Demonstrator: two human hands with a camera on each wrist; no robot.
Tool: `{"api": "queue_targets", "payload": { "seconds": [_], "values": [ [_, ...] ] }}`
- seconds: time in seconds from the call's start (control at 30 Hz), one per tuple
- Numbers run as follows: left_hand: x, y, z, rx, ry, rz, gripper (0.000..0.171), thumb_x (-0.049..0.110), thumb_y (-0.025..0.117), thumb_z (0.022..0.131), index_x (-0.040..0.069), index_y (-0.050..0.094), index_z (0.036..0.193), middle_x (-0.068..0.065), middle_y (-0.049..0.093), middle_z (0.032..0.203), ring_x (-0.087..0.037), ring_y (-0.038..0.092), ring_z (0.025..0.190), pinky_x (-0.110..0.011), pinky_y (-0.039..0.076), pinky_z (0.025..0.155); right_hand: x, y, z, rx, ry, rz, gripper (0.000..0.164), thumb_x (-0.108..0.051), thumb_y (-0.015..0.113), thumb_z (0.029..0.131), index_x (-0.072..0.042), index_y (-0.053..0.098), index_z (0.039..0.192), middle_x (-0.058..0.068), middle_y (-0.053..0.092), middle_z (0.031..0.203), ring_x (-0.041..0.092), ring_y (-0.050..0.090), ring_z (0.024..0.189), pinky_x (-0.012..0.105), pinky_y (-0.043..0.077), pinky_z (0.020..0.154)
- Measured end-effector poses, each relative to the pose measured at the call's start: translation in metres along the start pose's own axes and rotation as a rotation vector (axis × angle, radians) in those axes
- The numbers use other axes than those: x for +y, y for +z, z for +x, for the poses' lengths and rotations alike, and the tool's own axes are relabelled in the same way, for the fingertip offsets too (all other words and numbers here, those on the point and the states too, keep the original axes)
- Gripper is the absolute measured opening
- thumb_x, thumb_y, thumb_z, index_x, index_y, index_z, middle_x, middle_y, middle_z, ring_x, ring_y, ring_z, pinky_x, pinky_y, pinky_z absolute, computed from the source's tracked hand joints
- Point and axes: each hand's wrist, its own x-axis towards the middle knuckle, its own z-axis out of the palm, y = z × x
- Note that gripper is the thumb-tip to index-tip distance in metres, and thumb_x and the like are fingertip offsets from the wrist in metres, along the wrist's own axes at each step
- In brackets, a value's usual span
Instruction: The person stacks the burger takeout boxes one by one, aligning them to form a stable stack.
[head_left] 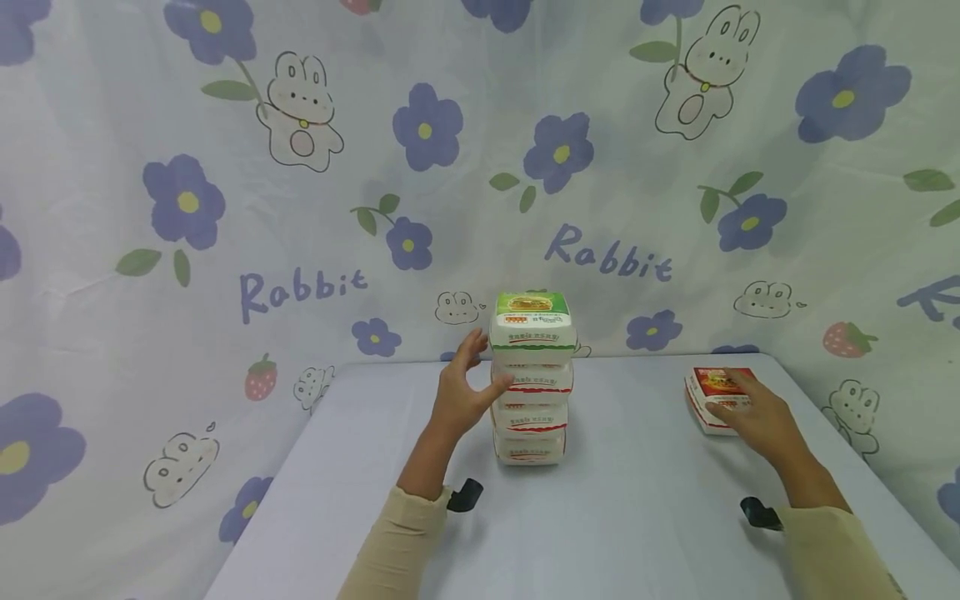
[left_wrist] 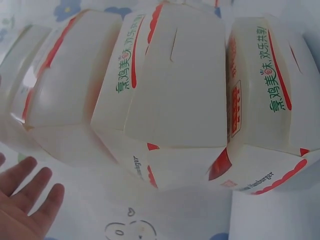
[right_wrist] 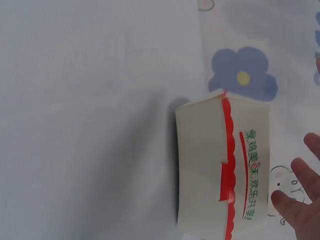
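Several burger boxes stand stacked in the middle of the table. The top box (head_left: 531, 325) has a green lid and green trim; the lower boxes (head_left: 531, 417) have red trim. My left hand (head_left: 465, 392) is at the stack's left side with fingers spread, its thumb in front of the second box; whether it touches cannot be told. At the right, a single burger box (right_wrist: 205, 170) with a red lid lies on the table. My right hand (head_left: 765, 421) is over its right side with fingers apart, not curled round it.
The white table (head_left: 630, 483) reaches back to a hanging cloth (head_left: 480, 192) printed with rabbits, flowers and strawberries. A black strap piece sticks out by each wrist, one by the left (head_left: 466, 496) and one by the right (head_left: 761, 513).
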Motion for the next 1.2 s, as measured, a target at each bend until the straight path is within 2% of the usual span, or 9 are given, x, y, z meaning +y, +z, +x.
{"api": "queue_targets", "payload": {
  "seconds": [0.17, 0.3, 0.47, 0.57, 0.7, 0.93, 1.07, 1.2],
  "values": [
    [-0.001, -0.001, 0.001, -0.003, 0.002, 0.004, 0.086, 0.049, 0.073, 0.083, 0.012, 0.033, 0.151, -0.004, 0.051, 0.142, -0.016, 0.048, 0.128, -0.039, 0.042, 0.103, 0.013, -0.002, 0.003, 0.026, -0.006, -0.027, 0.093, -0.053, 0.062, 0.090, -0.004, 0.017, 0.154, 0.037, 0.018, 0.149, 0.059, 0.016, 0.133, 0.076, 0.022, 0.096],
    [-0.001, -0.001, 0.002, -0.002, 0.000, 0.004, 0.085, 0.050, 0.073, 0.083, 0.014, 0.034, 0.151, -0.003, 0.050, 0.143, -0.017, 0.048, 0.127, -0.041, 0.043, 0.103, 0.022, -0.001, 0.005, 0.042, -0.001, -0.051, 0.096, -0.056, 0.059, 0.091, 0.000, 0.013, 0.153, 0.037, 0.015, 0.150, 0.058, 0.011, 0.135, 0.076, 0.019, 0.098],
    [-0.002, -0.003, 0.000, 0.002, -0.005, 0.005, 0.086, 0.050, 0.073, 0.083, 0.015, 0.034, 0.151, -0.002, 0.050, 0.143, -0.017, 0.049, 0.126, -0.039, 0.043, 0.102, 0.032, 0.010, 0.006, -0.013, 0.023, -0.066, 0.100, -0.062, 0.056, 0.089, 0.002, 0.013, 0.152, 0.038, 0.004, 0.151, 0.061, 0.005, 0.134, 0.078, 0.019, 0.095],
    [-0.003, -0.003, -0.001, 0.008, 0.009, 0.012, 0.085, 0.048, 0.073, 0.084, 0.013, 0.034, 0.151, -0.004, 0.050, 0.143, -0.018, 0.049, 0.127, -0.039, 0.043, 0.102, 0.032, 0.016, 0.003, -0.021, 0.003, -0.057, 0.100, -0.064, 0.056, 0.088, 0.002, 0.016, 0.152, 0.039, 0.004, 0.150, 0.063, 0.006, 0.132, 0.080, 0.021, 0.093],
    [-0.004, -0.004, -0.002, 0.013, 0.017, 0.015, 0.084, 0.047, 0.074, 0.084, 0.012, 0.034, 0.150, -0.005, 0.050, 0.143, -0.019, 0.049, 0.127, -0.040, 0.043, 0.103, 0.026, 0.022, 0.002, 0.000, -0.031, -0.036, 0.098, -0.062, 0.062, 0.086, 0.000, 0.024, 0.151, 0.038, 0.009, 0.149, 0.063, 0.010, 0.132, 0.079, 0.023, 0.092],
    [-0.001, -0.006, -0.002, 0.006, -0.016, 0.025, 0.085, 0.050, 0.073, 0.083, 0.016, 0.034, 0.151, -0.004, 0.049, 0.143, -0.021, 0.052, 0.124, -0.039, 0.043, 0.103, 0.024, 0.032, 0.005, 0.008, -0.039, -0.038, 0.098, -0.061, 0.072, 0.078, -0.008, 0.033, 0.151, 0.038, 0.012, 0.146, 0.062, 0.016, 0.128, 0.077, 0.030, 0.090],
    [0.000, -0.008, -0.003, 0.011, -0.017, 0.031, 0.084, 0.048, 0.073, 0.084, 0.016, 0.033, 0.151, -0.005, 0.049, 0.144, -0.024, 0.054, 0.122, -0.039, 0.044, 0.102, 0.027, 0.035, 0.004, 0.007, -0.046, -0.027, 0.104, -0.051, 0.079, 0.075, -0.011, 0.025, 0.154, 0.037, 0.007, 0.147, 0.061, 0.016, 0.126, 0.077, 0.032, 0.088],
    [0.002, -0.009, -0.001, 0.019, -0.029, 0.026, 0.083, 0.047, 0.074, 0.084, 0.018, 0.034, 0.151, -0.005, 0.049, 0.143, -0.030, 0.055, 0.120, -0.043, 0.044, 0.102, 0.032, 0.036, 0.007, 0.005, -0.046, -0.006, 0.116, -0.040, 0.085, 0.071, -0.010, 0.012, 0.156, 0.037, -0.002, 0.149, 0.063, 0.012, 0.129, 0.079, 0.028, 0.090]
  ]
}}
